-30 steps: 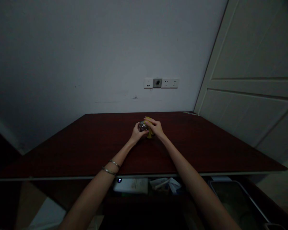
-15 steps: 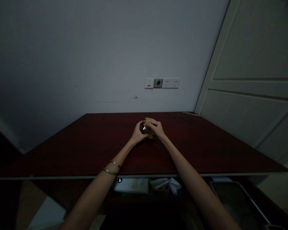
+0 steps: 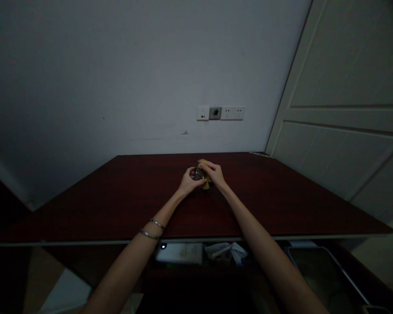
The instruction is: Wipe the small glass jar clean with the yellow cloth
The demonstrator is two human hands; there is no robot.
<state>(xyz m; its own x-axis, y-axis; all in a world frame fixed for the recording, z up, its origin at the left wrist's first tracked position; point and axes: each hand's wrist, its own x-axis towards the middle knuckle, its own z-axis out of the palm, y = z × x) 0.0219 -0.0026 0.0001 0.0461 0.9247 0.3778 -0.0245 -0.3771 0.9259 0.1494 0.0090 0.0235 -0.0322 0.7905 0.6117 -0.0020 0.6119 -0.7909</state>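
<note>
Both my arms reach out over a dark red wooden table (image 3: 118, 200). My left hand (image 3: 187, 183) is wrapped round a small shiny, rounded glass-like object (image 3: 197, 174) held just above the tabletop near the far middle. My right hand (image 3: 214, 173) presses a yellow cloth (image 3: 206, 185) against that object, fingers curled over it. The two hands touch each other around it. The light is dim and the object's exact kind is hard to make out. Two thin bracelets (image 3: 152, 229) sit on my left wrist.
A grey wall carries a row of sockets (image 3: 220, 113) behind the table. A panelled door (image 3: 343, 109) stands at the right. Under the table's front edge lie papers (image 3: 180, 253), crumpled items (image 3: 227, 252) and a dark bin (image 3: 324, 274).
The hands have barely shifted; my right hand's fingers and the yellow cloth have moved slightly over the shiny object. The arms stay in place.
</note>
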